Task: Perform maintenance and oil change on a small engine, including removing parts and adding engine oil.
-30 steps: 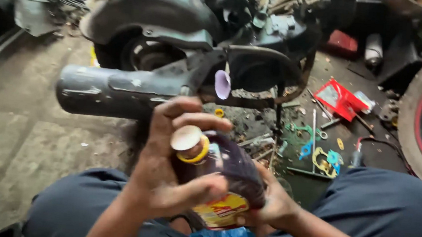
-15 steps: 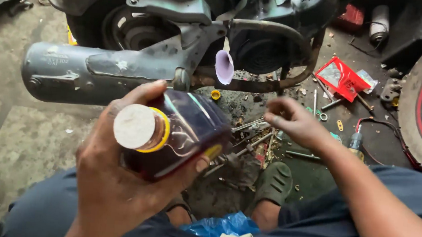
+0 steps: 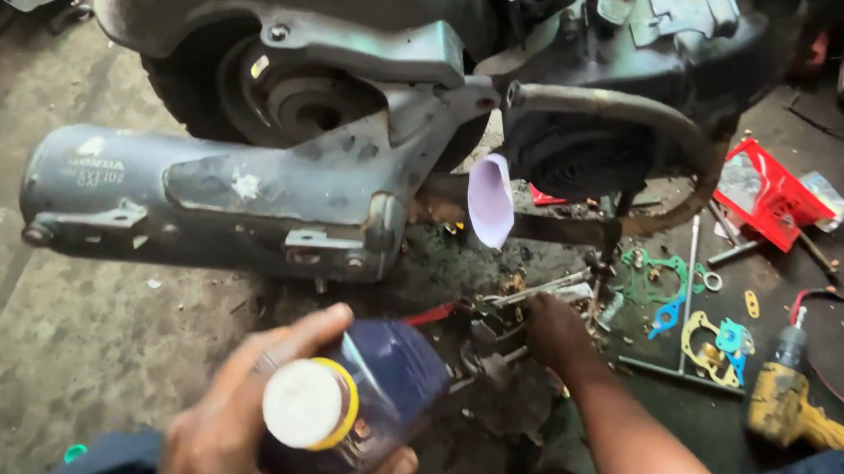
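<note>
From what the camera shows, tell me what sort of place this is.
Most likely a scooter repair workshop. A scooter's muffler and rear wheel sit over a grimy floor strewn with gaskets and hand tools; the left hand holds an oil bottle.

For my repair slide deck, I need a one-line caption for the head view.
Left hand holds a capped bottle while right hand reaches among tools below a scooter's exhaust.

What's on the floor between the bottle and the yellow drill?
In the head view, the right hand and its forearm lie between the bottle and the yellow drill, reaching into scattered tools.
</note>
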